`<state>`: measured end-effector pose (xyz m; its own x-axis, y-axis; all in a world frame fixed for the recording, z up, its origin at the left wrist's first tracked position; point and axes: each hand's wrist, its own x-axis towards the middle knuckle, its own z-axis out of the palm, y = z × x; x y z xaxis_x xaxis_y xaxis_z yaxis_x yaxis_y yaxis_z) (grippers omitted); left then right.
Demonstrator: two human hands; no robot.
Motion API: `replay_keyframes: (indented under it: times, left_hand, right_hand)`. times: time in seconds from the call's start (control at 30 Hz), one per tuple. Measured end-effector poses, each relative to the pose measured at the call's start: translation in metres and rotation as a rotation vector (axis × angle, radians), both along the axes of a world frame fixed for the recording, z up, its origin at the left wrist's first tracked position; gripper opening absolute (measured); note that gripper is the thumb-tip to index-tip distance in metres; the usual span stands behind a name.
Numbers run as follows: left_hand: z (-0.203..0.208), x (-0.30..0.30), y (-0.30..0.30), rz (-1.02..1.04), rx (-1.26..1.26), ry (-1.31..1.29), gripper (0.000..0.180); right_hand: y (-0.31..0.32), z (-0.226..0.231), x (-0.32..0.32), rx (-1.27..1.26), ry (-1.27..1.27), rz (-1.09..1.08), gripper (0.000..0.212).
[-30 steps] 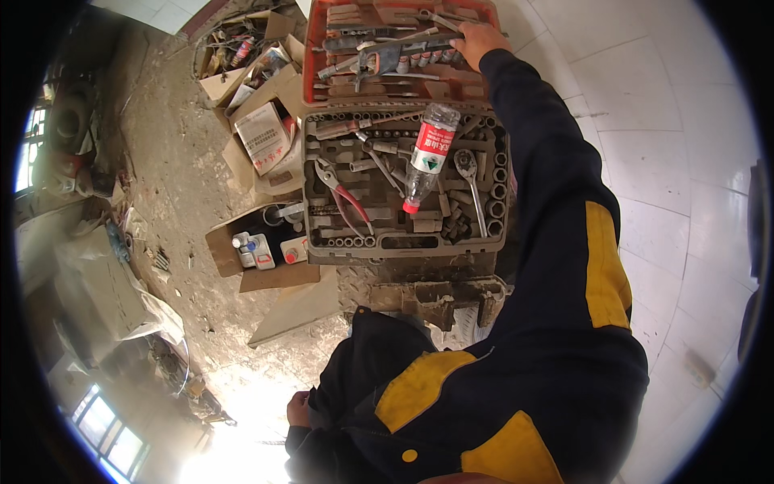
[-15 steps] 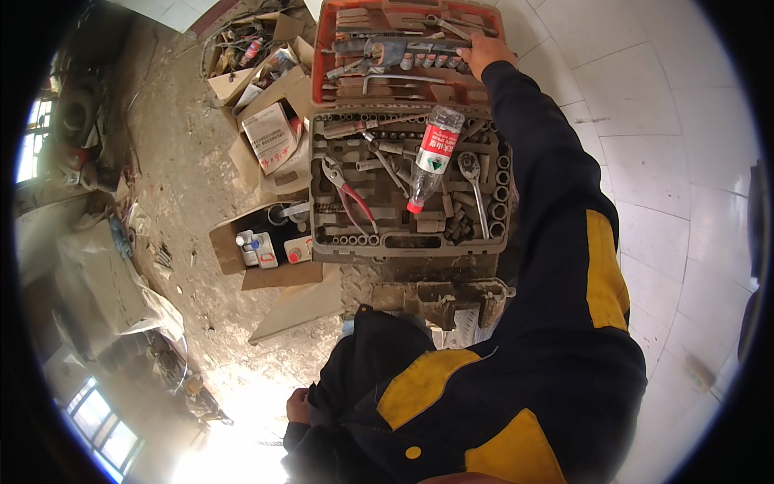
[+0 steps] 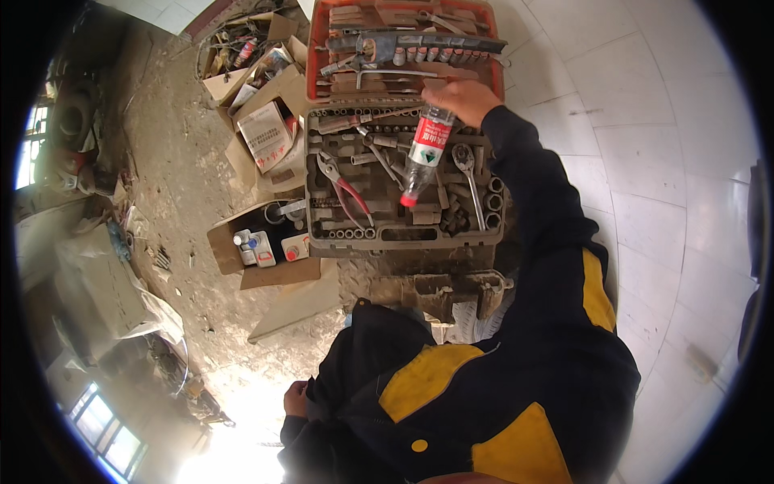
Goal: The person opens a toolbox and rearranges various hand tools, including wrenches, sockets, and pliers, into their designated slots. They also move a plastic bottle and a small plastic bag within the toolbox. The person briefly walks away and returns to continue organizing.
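My right hand [image 3: 461, 100] is closed round the base end of a clear plastic bottle [image 3: 430, 145] with a red label and red cap. The bottle lies slanted over an open socket set case [image 3: 435, 242], its cap pointing toward me. Beside it in the case are red-handled pliers [image 3: 345, 189], a ratchet wrench [image 3: 472, 185] and several loose sockets. A dark strip with a row of sockets [image 3: 435, 55] lies across the orange-edged lid [image 3: 316, 81]. At the lower left my left hand [image 3: 296, 399] shows only in part beside dark cloth, its fingers mostly hidden.
Left of the case stands an open carton [image 3: 278, 276] with white bottles. Farther off are cardboard boxes [image 3: 282, 177] with papers and scrap. A grimy metal part [image 3: 439, 290] sits between the case and me. Pale tiles [image 3: 645, 161] cover the right side.
My right hand has come back from the socket strip in the lid to the bottle's base and closed on it. The left hand stays low at the left.
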<state>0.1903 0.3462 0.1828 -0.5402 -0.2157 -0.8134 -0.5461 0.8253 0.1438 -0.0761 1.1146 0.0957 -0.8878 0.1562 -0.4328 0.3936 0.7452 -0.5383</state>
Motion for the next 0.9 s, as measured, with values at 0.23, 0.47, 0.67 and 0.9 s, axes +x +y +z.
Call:
replay_keyframes:
  times: [0.23, 0.47, 0.67, 0.9]
  left_hand:
    - [-0.009, -0.009, -0.009, -0.128, 0.000, 0.004, 0.026]
    - [-0.021, -0.012, -0.020, -0.156, 0.071, 0.032, 0.025]
    - [-0.026, -0.009, -0.026, -0.225, 0.044, 0.039, 0.025]
    - [-0.032, -0.005, -0.043, -0.252, 0.065, 0.043, 0.027]
  right_hand:
    - [-0.056, 0.003, 0.053, 0.134, -0.063, -0.141, 0.092]
    - [-0.124, 0.009, 0.128, 0.030, -0.093, -0.292, 0.067]
    - [-0.156, 0.019, 0.176, -0.010, -0.221, -0.384, 0.057]
    - [-0.180, 0.026, 0.188, 0.095, 0.131, -0.208, 0.079]
